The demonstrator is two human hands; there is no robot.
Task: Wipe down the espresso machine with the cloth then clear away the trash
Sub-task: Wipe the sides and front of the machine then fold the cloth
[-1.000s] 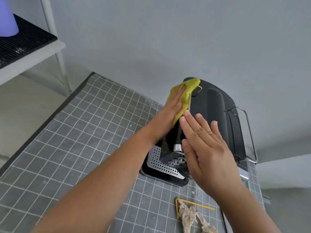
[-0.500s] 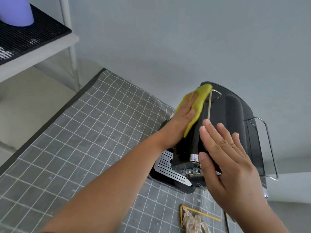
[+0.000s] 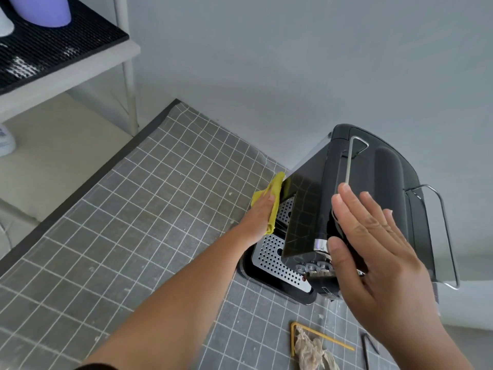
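No readable text anywhere

Nothing in the head view is showing a legible word, brand, number or sign: the black espresso machine (image 3: 346,209) is presenting only plain glossy panels, and any marks near its small knobs are staying too small and blurred to make out. The grey checked mat (image 3: 133,249) is carrying only a white grid of lines, with no figures along it.
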